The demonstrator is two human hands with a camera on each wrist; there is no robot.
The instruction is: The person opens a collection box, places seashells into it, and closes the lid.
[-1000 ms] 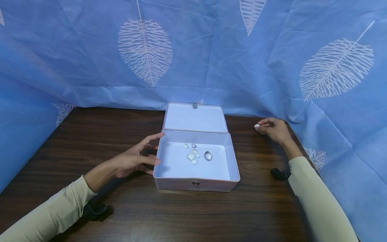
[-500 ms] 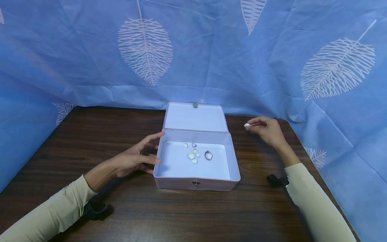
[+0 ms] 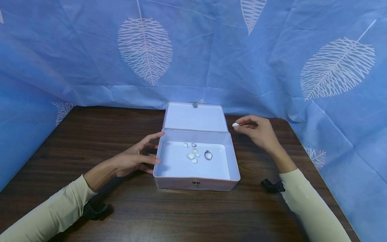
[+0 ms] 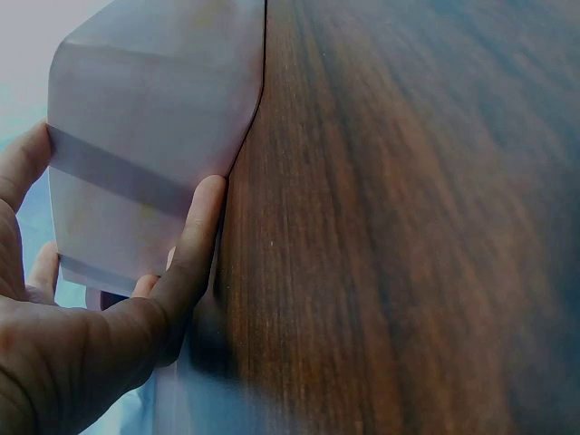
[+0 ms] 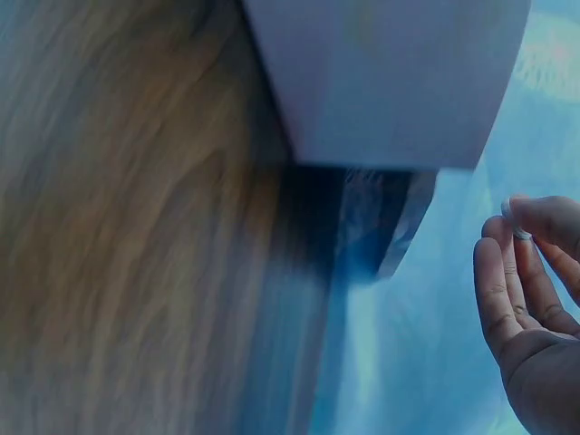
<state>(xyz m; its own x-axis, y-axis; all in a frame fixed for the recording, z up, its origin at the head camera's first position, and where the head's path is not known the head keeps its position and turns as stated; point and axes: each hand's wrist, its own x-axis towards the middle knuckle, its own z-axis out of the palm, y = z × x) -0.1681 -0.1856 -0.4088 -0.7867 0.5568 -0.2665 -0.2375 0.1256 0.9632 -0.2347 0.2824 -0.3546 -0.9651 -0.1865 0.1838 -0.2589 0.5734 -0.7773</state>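
Observation:
A pale metal box [image 3: 196,184] with a small front latch stands on the table, its lid [image 3: 196,117] swung back. Several small seashells [image 3: 190,156] lie scattered on its white floor, one of them dark-rimmed [image 3: 208,155]. My left hand [image 3: 133,159] rests against the box's left side, fingers spread, with the index fingertip at the back left corner and the thumb at the rim. In the left wrist view its fingertips touch the side wall. Beyond the box's right side, my right hand [image 3: 258,131] pinches a small white seashell [image 3: 235,124] between thumb and fingers, raised over the table.
The dark wooden table [image 3: 121,208] reaches back to a blue curtain [image 3: 193,57] with white leaf prints, which also hangs at both sides. A dark wrist strap device [image 3: 273,186] sits below each sleeve cuff.
My right hand has moved left toward the box, carrying the pinched seashell from near the table's right edge. My left hand and the box have stayed in place.

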